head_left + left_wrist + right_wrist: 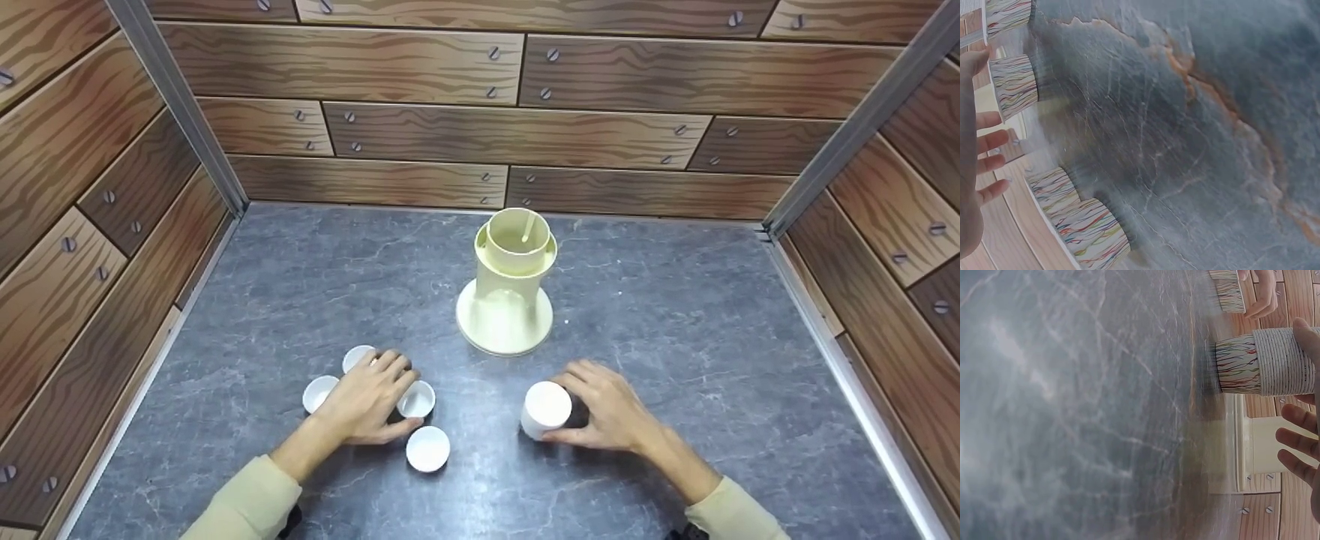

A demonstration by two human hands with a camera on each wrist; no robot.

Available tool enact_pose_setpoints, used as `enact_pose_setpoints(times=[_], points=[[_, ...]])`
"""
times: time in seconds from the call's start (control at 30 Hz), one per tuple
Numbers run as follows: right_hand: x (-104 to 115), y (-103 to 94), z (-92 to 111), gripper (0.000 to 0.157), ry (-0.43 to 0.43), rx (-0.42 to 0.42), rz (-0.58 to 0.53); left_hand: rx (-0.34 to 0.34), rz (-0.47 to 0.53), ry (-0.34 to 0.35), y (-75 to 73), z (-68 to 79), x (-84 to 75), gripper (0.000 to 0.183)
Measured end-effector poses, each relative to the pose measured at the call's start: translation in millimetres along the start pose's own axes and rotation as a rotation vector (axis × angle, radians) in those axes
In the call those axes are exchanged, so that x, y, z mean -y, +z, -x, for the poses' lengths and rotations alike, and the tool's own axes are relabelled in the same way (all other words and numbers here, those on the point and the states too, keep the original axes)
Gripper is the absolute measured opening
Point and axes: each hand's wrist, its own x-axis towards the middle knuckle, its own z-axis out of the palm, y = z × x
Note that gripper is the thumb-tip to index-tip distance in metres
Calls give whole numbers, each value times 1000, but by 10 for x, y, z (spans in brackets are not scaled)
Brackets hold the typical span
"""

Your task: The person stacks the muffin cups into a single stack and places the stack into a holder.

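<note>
My right hand (604, 405) pinches a white stack of nested paper cups (546, 409) between thumb and forefinger, its other fingers spread. In the right wrist view, the stack (1264, 363) shows ridged rims above a side with coloured wavy lines. My left hand (371, 401) is over several single paper cups, fingers loosely extended. Its thumb and forefinger lie on either side of one cup (417, 400); in the left wrist view the fingertips are right at that cup's rim (1013, 87). Another cup (428, 449) stands nearer me, and two more, one cup (320, 393) and a partly hidden cup (358, 358), stand left.
A pale yellow round-based stand (506, 322) with a slotted inner tube (517, 232) rises at the middle back. Wood-patterned walls (420, 135) border the dark marbled tabletop (675, 300) at the back and both sides.
</note>
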Motion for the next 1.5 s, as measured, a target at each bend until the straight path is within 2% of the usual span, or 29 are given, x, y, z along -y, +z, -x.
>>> enact_pose_setpoints(times=[0.2, 0.47, 0.83, 1.03, 1.13, 1.33, 1.5], points=[[-3, 7, 0, 69, -4, -6, 2, 12, -22, -7, 8, 7, 0, 61], [-3, 8, 4, 65, -5, -19, -7, -25, -35, -10, 57, 14, -3, 58], [-1, 8, 0, 66, -9, -17, -6, -48, -24, -46, 26, -29, -14, 55], [-5, 12, 4, 68, -10, -20, -7, -27, 59, -88, 8, -107, -65, 57], [-5, 9, 5, 68, -13, -19, -2, -33, 89, -88, 4, -159, -103, 56], [-1, -1, 5, 67, 1, -7, -15, -48, 97, -72, -30, -267, -172, 56], [2, 3, 2, 66, 7, -3, -21, -12, 104, -66, -66, -355, -237, 58]])
